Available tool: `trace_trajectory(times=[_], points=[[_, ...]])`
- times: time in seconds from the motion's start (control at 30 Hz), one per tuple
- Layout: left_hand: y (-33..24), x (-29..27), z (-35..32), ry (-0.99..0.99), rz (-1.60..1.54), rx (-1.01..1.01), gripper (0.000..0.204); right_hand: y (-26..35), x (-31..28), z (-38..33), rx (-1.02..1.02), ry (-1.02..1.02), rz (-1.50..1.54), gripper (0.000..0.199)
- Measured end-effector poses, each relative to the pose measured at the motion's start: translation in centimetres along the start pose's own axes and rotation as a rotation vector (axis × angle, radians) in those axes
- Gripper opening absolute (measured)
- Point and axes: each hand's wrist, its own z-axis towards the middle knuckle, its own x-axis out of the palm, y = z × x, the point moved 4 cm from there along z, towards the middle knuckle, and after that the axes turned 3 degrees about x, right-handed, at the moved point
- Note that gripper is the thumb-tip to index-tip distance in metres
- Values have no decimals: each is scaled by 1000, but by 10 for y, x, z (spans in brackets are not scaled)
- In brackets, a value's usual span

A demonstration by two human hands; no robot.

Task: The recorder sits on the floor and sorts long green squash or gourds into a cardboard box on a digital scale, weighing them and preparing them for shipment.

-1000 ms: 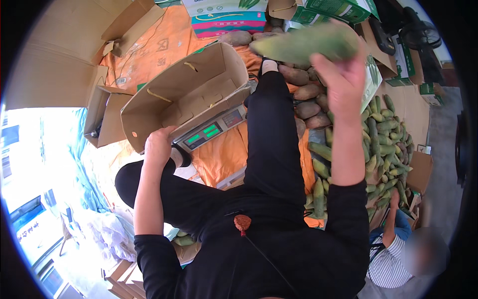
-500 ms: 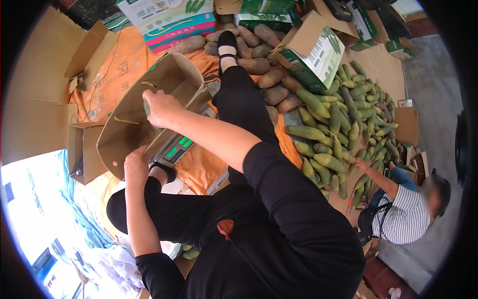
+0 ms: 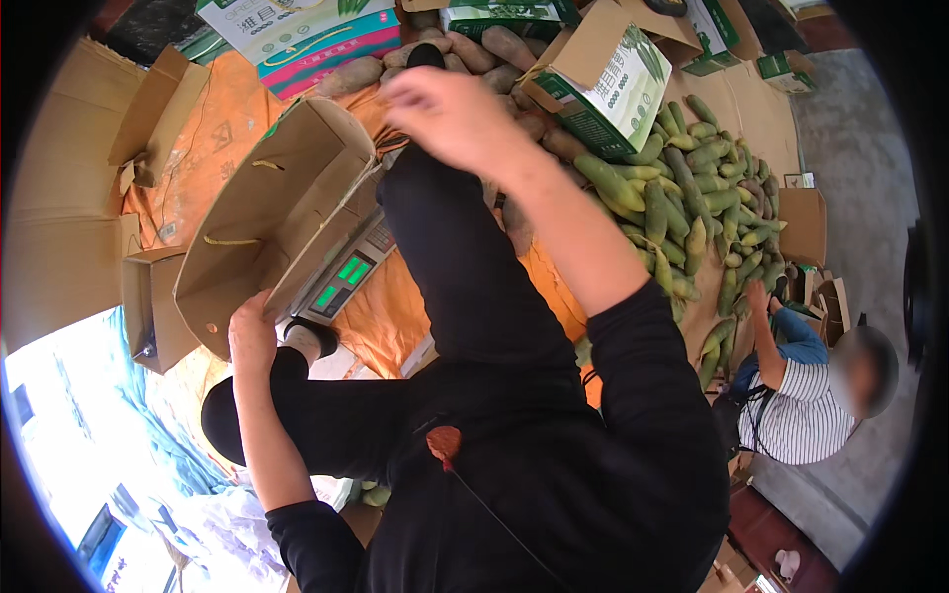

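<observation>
My left hand [image 3: 252, 334] grips the near edge of an open brown cardboard box [image 3: 259, 212], which rests tilted on a weighing scale [image 3: 341, 280] with a green display. Raised over my black-clad leg, my right hand [image 3: 447, 111] is blurred, holds nothing, and has its fingers loosely apart; it hangs between the box and a pile of long green vegetables [image 3: 692, 212]. Brown tubers [image 3: 499, 44] lie beyond the hand.
An orange sheet [image 3: 213, 148] covers the ground under the scale. Printed cartons [image 3: 608, 84] and flat cardboard [image 3: 69, 198] stand around. Another person in a striped shirt [image 3: 801, 390] sits at the right, reaching into the green pile.
My right hand held a green vegetable up, lowered it into the box, and has now come out empty and moved right. My left hand stayed on the box.
</observation>
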Motion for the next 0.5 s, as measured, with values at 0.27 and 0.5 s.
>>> trace_trajectory(times=[0.27, 0.5], points=[[-12, -5, 0, -13, -31, 2, 34, -269, -84, -142, 623, -154, -431, 25], [-6, -1, 3, -5, -37, -19, 34, -348, -75, -262, 923, 129, -999, 31]])
